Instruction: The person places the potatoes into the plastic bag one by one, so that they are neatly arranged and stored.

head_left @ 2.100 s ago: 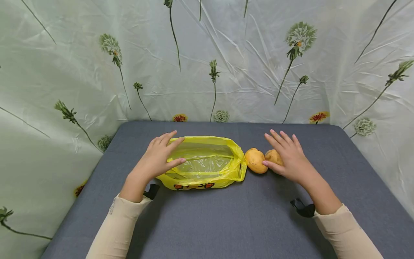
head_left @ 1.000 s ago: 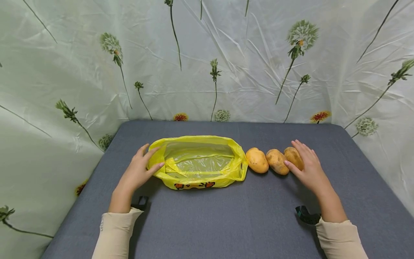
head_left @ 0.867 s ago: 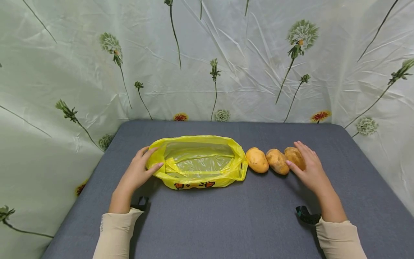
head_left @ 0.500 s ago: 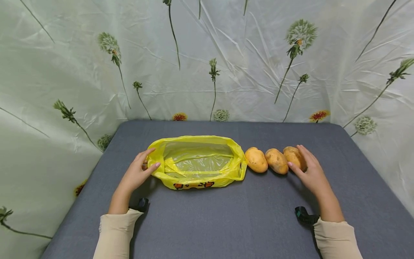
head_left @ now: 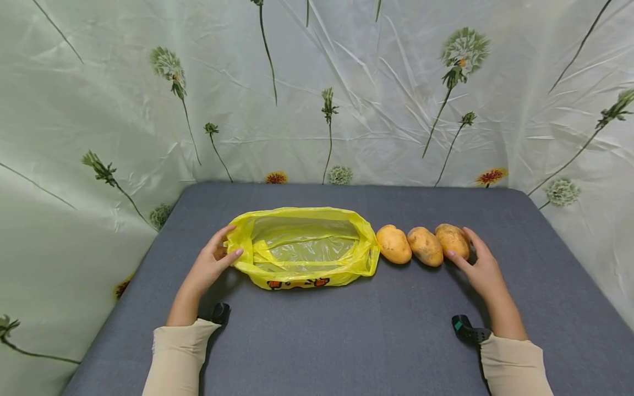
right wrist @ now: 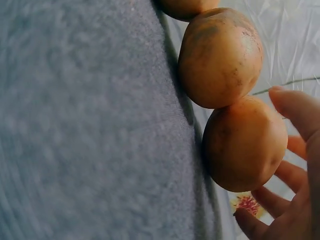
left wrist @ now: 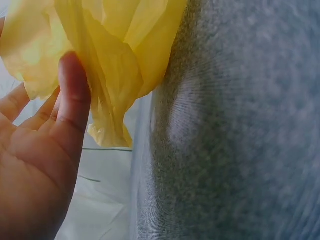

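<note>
A yellow plastic bag [head_left: 297, 279] lies on the grey table, its wide mouth facing up and a cartoon print on its front. My left hand [head_left: 205, 267] is at the bag's left end; in the left wrist view the thumb [left wrist: 75, 90] rests against the yellow plastic, with the other fingers partly hidden behind it. To the bag's right, three potatoes stand in a row: a near one [head_left: 393, 245], a middle one [head_left: 425, 246] and a right-hand one [head_left: 452, 241]. Spread loosely, my right hand [head_left: 485, 272] is beside the right-hand potato, thumb and index finger at its right side.
The grey cloth-covered table [head_left: 337, 335] reaches back to a pale curtain [head_left: 376, 110] printed with dandelions. Black straps [head_left: 465, 330] circle both wrists below beige sleeves.
Both hands drew apart from above the bag and potatoes to the two ends of the row. The right hand slid off the right-hand potato, uncovering it. Bag and potatoes stayed put.
</note>
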`<state>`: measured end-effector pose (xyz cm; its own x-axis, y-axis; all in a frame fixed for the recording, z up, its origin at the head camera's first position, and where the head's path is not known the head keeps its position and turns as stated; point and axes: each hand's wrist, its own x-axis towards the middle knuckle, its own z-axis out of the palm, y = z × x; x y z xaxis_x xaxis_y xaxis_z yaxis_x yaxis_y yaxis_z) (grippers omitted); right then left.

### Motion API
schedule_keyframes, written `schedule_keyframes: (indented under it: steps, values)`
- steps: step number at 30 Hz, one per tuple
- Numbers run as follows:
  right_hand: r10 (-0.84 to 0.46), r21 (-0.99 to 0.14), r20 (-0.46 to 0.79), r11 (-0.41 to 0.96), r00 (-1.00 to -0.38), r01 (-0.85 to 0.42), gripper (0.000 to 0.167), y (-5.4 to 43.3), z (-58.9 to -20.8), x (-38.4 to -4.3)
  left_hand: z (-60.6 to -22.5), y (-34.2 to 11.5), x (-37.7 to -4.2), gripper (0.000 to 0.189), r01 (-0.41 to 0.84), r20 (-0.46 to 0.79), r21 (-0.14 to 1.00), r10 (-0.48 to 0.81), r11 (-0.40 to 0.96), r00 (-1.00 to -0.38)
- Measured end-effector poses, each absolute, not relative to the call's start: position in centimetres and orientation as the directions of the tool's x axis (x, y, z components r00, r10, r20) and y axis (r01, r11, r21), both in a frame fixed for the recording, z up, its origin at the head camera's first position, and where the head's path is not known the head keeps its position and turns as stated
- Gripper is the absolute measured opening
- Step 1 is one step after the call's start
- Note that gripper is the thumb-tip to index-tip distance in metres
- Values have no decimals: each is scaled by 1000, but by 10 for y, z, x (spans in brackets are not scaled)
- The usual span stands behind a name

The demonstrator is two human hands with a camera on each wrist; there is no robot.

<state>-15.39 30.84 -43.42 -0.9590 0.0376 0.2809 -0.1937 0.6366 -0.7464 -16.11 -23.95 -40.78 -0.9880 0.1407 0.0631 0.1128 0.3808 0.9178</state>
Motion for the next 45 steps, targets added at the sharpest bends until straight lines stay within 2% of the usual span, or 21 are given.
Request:
schedule_keyframes:
  steps: [11, 19, 32, 45]
  values:
    - [90, -850, 205, 510, -975, -132, 65, 308, -445, -152, -418, -241, -164, 66, 132, 87, 948, 160, 290, -983]
    - [104, -856, 187, 505, -977, -110, 66, 307, -443, -152, -397, -230, -153, 64, 115, 70, 946, 157, 304, -985]
    - [196, -837, 267, 532, -944, -127, 64, 304, -441, -152, -396, -231, -153, 64, 113, 66, 941, 156, 318, -986]
    - [187, -833, 331, 519, -925, -192, 63, 288, -423, -151, -394, -229, -153, 65, 101, 50, 939, 161, 328, -986]
